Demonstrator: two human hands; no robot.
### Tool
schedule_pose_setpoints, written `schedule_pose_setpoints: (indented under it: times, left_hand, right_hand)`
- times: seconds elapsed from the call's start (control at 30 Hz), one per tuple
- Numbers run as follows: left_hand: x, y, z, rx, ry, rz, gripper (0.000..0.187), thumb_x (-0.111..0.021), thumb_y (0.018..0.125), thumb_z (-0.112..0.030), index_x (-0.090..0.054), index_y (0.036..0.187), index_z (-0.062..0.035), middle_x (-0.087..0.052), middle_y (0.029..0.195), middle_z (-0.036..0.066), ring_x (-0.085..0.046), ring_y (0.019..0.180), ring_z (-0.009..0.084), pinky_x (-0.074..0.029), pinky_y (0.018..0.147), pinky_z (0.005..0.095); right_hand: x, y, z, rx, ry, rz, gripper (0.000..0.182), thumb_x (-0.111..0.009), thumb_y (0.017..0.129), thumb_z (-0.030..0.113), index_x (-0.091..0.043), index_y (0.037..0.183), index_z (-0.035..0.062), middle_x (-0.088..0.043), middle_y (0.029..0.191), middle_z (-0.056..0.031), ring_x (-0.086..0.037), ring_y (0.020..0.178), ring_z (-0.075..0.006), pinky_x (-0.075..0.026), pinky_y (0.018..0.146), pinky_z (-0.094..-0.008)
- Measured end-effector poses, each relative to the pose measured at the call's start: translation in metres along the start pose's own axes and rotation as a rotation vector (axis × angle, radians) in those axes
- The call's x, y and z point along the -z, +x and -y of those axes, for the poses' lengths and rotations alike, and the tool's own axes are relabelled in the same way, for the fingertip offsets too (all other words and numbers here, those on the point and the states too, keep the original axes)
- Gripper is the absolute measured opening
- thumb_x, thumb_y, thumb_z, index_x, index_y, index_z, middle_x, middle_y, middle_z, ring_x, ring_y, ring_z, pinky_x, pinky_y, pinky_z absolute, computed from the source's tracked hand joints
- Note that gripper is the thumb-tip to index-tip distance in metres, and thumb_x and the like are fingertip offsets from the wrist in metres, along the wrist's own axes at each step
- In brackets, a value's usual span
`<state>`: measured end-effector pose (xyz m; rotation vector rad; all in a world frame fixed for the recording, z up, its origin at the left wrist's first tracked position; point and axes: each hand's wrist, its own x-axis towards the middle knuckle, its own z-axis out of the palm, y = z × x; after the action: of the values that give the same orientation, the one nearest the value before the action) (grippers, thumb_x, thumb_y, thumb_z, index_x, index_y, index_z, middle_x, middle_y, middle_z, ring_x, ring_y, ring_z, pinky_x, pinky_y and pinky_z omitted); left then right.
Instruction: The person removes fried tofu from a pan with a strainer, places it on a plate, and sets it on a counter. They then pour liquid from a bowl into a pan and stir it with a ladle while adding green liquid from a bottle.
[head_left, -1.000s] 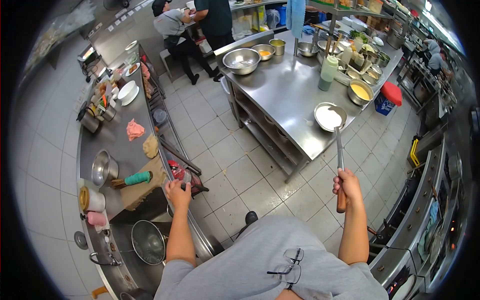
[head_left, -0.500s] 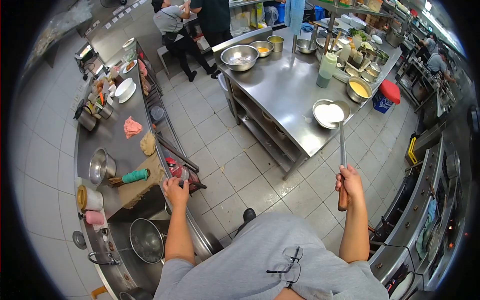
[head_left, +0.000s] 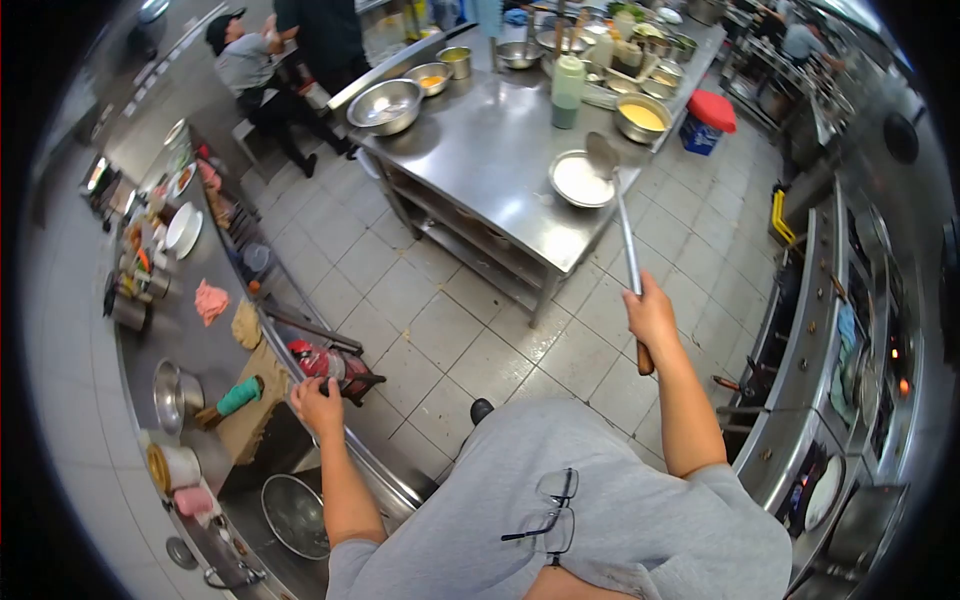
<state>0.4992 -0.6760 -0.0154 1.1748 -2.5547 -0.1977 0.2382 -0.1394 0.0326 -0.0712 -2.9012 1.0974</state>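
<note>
The right hand (head_left: 652,318) is gripping the ladle (head_left: 630,240) by its wooden handle, the ladle's head tilting at the rim of the bowl of white contents (head_left: 581,183). The bowl of yellow contents (head_left: 642,118) is crowding that side, and a squeeze bottle (head_left: 567,92) is standing upright behind, all on the steel table (head_left: 480,155). Well apart, the left hand (head_left: 318,405) is curling at the counter's edge (its grip is impossible to tell), near a green-wrapped brush (head_left: 238,397).

1 head-worn camera, high above the torso, facing forward and down over both hands (head_left: 651,315) (head_left: 318,408).
</note>
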Motion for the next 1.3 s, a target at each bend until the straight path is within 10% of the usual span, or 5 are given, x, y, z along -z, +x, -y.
schedule_pose_setpoints:
  times: [0.37, 0.53, 1.17, 1.3]
  left_hand:
    - [-0.003, 0.001, 0.003, -0.001, 0.003, 0.002, 0.03, -0.069, 0.08, -0.032, -0.07, 0.098, -0.0078, -0.06, 0.121, 0.006, -0.039, 0.127, 0.033, -0.033, 0.105, 0.0479]
    - [-0.002, 0.0, 0.003, -0.003, 0.0, 0.018, 0.031, -0.069, 0.08, -0.032, -0.07, 0.098, -0.0068, -0.059, 0.122, 0.006, -0.037, 0.128, 0.0332, -0.032, 0.106, 0.0479]
    - [-0.002, 0.001, 0.0, 0.015, -0.016, -0.003, 0.029, -0.069, 0.079, -0.031, -0.07, 0.097, -0.0086, -0.06, 0.122, 0.005, -0.038, 0.128, 0.033, -0.033, 0.105, 0.0482]
    - [-0.006, 0.0, 0.007, 0.016, -0.041, -0.039, 0.027, -0.071, 0.077, -0.03, -0.071, 0.094, -0.01, -0.06, 0.119, 0.003, -0.038, 0.129, 0.0314, -0.033, 0.102, 0.0513]
  right_hand:
    - [0.063, -0.002, 0.072, -0.673, 1.347, 0.532, 0.018, -0.052, 0.096, 0.022, -0.047, 0.107, 0.0074, -0.048, 0.068, -0.0004, -0.042, 0.051, -0.0081, -0.038, 0.047, -0.0241]
    - [0.077, -0.003, 0.083, -0.683, 1.394, 0.525, 0.013, -0.048, 0.099, 0.022, -0.049, 0.097, 0.0096, -0.049, 0.065, 0.0024, -0.04, 0.047, -0.0038, -0.035, 0.043, -0.0205]
    - [0.048, -0.019, 0.056, -0.159, 0.183, 0.123, 0.043, -0.058, 0.09, 0.018, -0.048, 0.128, 0.0001, -0.059, 0.073, -0.0136, -0.06, 0.051, -0.0195, -0.049, 0.047, -0.034]
    - [0.016, -0.001, 0.006, 0.28, -0.193, -0.162, 0.042, -0.058, 0.089, 0.019, -0.05, 0.127, 0.0016, -0.06, 0.074, -0.0148, -0.062, 0.055, -0.0222, -0.051, 0.052, -0.0367]
